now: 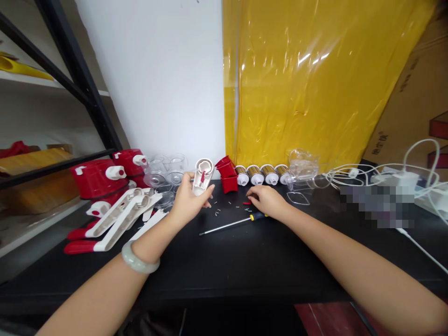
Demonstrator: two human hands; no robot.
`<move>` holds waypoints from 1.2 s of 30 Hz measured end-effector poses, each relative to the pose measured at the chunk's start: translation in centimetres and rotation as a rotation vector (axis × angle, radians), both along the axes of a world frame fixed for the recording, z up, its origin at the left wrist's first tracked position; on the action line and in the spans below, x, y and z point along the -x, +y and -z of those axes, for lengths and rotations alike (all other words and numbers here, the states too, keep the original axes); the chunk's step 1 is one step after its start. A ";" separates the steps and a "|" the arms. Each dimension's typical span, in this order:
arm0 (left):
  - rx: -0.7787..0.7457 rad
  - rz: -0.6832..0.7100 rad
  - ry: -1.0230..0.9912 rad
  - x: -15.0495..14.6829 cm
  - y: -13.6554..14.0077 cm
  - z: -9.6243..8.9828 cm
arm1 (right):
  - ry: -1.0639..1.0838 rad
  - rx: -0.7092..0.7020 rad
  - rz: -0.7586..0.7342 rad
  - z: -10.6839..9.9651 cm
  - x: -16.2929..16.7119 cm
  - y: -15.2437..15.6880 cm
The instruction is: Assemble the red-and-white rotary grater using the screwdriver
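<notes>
My left hand (192,195) is closed around a white plastic housing (200,185) with a round end, held above the table. A small red piece (203,177) sits inside the housing. My right hand (268,200) is low over the black tabletop (224,266), its curled fingertips slightly apart beside a small red part (247,203). Several small screws (217,212) lie scattered between the hands. Just below my right hand is a screwdriver (229,226) with a yellow and dark blue handle, its shaft pointing left.
White handles with red grips (115,224) and red canisters (100,179) crowd the left. Clear cups (168,168), red boxes (229,183) and several filter cartridges (257,175) line the back. White cables (353,172) run along the right, below a yellow-wrapped panel (301,84).
</notes>
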State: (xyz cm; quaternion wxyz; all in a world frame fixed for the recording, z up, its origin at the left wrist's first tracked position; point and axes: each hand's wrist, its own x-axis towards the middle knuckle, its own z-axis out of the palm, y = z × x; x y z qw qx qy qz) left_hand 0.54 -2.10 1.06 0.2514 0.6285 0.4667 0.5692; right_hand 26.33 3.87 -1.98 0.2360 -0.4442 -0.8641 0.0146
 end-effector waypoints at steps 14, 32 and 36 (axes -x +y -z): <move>-0.134 0.017 -0.112 7.1 -0.6 -6.9 | -0.144 -0.174 -0.520 -2.9 10.8 -3.5; -0.079 0.057 0.067 7.1 -0.2 -5.1 | -0.199 -0.410 -0.709 -2.3 22.7 -3.7; -0.107 0.059 0.064 7.2 -0.4 -5.3 | -0.133 -0.461 -0.569 -3.0 16.0 -4.2</move>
